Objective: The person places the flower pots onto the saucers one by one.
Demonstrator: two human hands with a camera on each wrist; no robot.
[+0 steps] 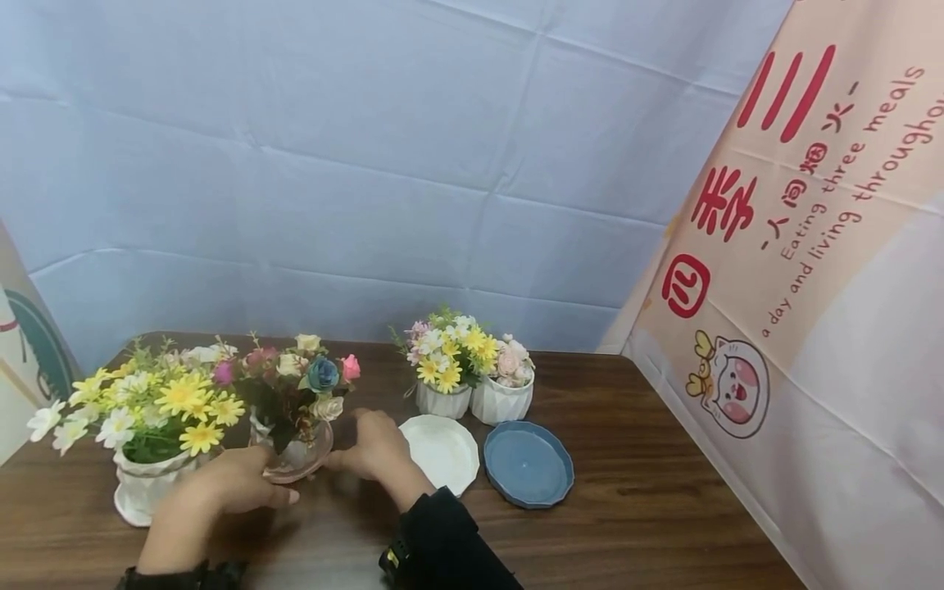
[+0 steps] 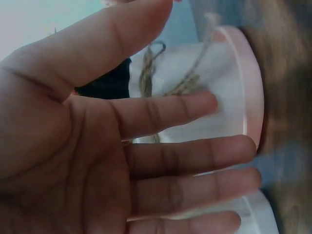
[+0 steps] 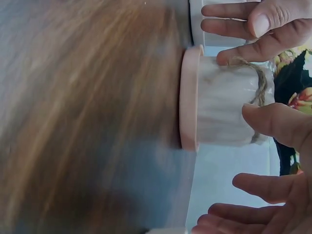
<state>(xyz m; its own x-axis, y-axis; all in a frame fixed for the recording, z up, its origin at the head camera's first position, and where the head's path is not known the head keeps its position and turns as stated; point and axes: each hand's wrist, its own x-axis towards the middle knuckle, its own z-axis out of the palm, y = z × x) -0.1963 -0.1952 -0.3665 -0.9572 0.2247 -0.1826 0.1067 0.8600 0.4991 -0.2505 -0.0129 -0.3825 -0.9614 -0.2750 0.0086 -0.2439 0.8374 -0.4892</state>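
Note:
A flowerpot (image 3: 226, 92) with a twine bow around its upper part holds roses (image 1: 322, 374) in blue, pink and cream. It stands on a pink saucer (image 3: 188, 100) on the wooden table. My left hand (image 1: 232, 482) is at the pot's left, fingers straight and palm facing the pot in the left wrist view. On the other side my right hand (image 1: 379, 447) has its fingers spread and relaxed, the thumb near the pot's side. Whether either hand touches the pot or saucer, I cannot tell.
At the left, a white pot (image 1: 151, 483) of yellow and white daisies stands on a white saucer. A white plate (image 1: 442, 453) and a blue plate (image 1: 528, 465) lie to the right. Behind them are two white pots (image 1: 504, 399) of flowers, before a pale cloth backdrop (image 1: 354, 164).

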